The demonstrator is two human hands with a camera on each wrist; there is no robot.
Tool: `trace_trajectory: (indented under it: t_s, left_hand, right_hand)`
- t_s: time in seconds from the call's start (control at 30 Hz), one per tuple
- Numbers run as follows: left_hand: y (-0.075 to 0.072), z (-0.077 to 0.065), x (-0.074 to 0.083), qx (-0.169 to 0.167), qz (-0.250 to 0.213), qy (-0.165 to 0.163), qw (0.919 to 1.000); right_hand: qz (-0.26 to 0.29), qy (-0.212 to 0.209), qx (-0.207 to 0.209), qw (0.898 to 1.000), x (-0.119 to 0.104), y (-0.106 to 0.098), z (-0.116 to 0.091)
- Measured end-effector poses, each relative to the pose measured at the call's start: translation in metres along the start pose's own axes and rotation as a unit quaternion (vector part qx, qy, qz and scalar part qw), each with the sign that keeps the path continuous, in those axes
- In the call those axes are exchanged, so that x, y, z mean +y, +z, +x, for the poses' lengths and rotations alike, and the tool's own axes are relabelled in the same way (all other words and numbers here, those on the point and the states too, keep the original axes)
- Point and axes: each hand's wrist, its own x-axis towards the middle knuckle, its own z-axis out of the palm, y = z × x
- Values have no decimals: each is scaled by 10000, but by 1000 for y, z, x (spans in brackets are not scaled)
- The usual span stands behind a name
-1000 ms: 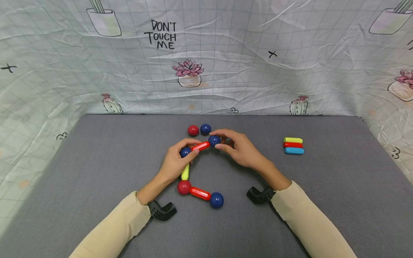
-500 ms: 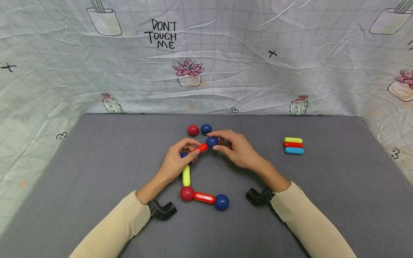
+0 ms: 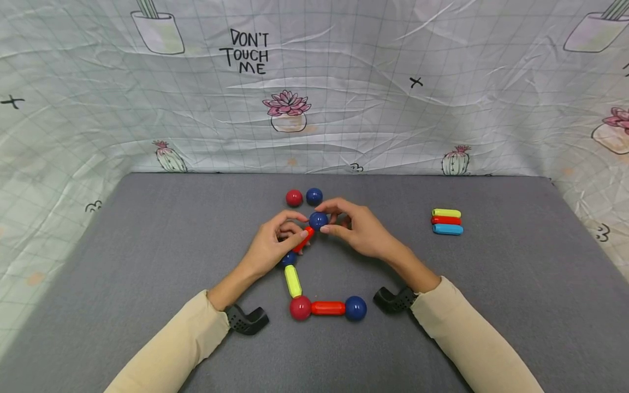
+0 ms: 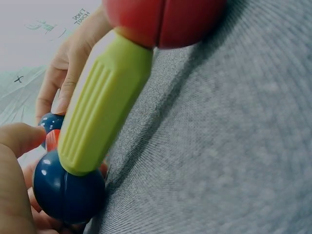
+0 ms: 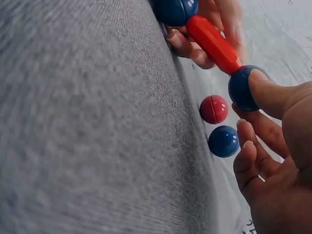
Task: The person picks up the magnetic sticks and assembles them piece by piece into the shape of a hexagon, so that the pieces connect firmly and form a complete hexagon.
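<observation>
Grey felt worktop (image 3: 147,262), backed by a printed cloth backdrop (image 3: 344,109). Left hand (image 3: 267,248), grip pinching the upper red rod (image 3: 303,238); right hand (image 3: 356,229), grip pinching the blue ball (image 3: 318,220) at that rod's far end. The chain runs on through a second blue ball (image 3: 289,258), yellow-green rod (image 3: 292,281), red ball (image 3: 300,307), red rod (image 3: 328,308) and third blue ball (image 3: 355,308). Loose behind: one red ball (image 3: 294,197), one blue ball (image 3: 314,196). Well apart, right: three rods (image 3: 446,221), yellow, red, blue.
</observation>
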Motion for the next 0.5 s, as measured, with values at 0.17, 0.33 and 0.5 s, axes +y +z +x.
trace_trajectory:
  t_s: [0.17, 0.33, 0.5]
  left_hand:
    - [0, -1, 0, -16, -275, -85, 9996]
    - [0, -2, -1, 0, -448, -49, 9990]
    - [0, -1, -1, 34, -750, -44, 9972]
  right_hand:
    - [-68, -48, -79, 9999, 0, 4, 0]
    - [-168, -110, -131, 9997, -3, 7, 0]
    - [-92, -25, -83, 9999, -4, 7, 0]
